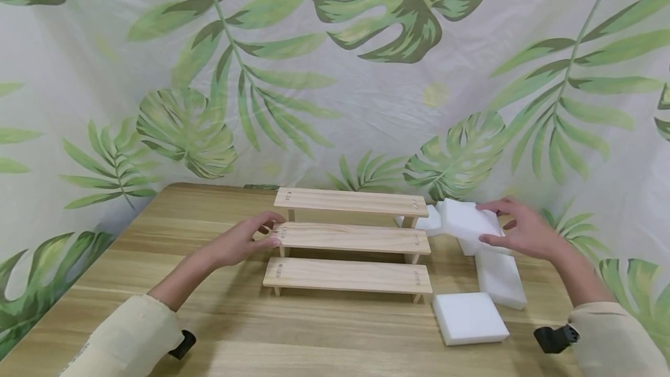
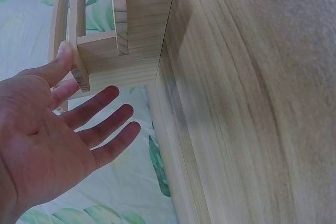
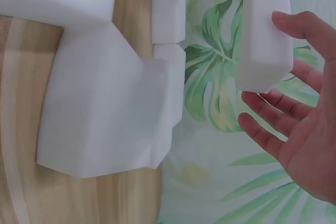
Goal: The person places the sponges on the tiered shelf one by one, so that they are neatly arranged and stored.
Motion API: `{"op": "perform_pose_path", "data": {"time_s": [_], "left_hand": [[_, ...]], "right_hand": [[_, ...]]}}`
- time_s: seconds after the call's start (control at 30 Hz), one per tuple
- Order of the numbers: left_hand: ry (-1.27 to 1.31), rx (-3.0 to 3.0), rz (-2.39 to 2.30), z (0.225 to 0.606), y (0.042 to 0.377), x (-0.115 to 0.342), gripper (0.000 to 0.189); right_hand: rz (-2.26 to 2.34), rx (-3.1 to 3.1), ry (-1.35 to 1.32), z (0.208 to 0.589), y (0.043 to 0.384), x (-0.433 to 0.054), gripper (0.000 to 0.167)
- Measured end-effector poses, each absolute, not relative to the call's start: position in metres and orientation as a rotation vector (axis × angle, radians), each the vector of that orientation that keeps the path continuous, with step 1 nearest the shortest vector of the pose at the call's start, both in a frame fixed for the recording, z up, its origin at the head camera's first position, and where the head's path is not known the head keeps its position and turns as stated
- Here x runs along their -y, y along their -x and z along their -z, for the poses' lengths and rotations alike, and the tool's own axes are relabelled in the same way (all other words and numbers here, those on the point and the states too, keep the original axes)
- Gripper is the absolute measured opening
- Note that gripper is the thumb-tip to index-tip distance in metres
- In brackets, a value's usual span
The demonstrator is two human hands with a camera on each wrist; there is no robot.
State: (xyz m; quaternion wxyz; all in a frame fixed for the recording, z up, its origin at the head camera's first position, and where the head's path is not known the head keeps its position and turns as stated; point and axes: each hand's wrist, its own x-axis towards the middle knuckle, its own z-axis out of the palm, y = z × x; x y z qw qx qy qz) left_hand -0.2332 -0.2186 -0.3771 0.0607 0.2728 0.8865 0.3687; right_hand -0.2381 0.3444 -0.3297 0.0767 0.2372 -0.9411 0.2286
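Observation:
A three-tier wooden display stand (image 1: pixel 350 238) sits on the table, its shelves rising like steps toward the back. My left hand (image 1: pixel 238 243) is at its left end, where thumb and index finger pinch the edge of the middle shelf; the left wrist view shows the other fingers (image 2: pixel 107 135) spread off the wood. To the right of the stand, my right hand (image 1: pixel 531 234) grips a white foam block (image 1: pixel 468 219) between thumb and fingers. In the right wrist view this block (image 3: pixel 266 35) is held up, apart from the other blocks.
Several more white foam blocks lie to the right of the stand, one (image 1: pixel 470 316) near the front and another (image 1: pixel 499 279) behind it. The wooden table (image 1: pixel 324 336) ends at a leaf-patterned curtain (image 1: pixel 366 109) at the back.

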Motion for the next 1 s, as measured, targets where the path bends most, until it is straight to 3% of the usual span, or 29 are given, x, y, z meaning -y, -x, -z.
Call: {"op": "perform_pose_path", "data": {"time_s": [0.47, 1.0], "left_hand": [[-0.804, -2.642, -1.114, 0.376, 0.234, 0.220, 0.046], [-0.777, -2.597, -1.117, 0.373, 0.232, 0.219, 0.046]], "right_hand": [[-0.749, 2.782, -0.593, 0.319, 0.236, -0.337, 0.054], [-0.846, 2.666, -0.688, 0.312, 0.235, -0.304, 0.052]]}}
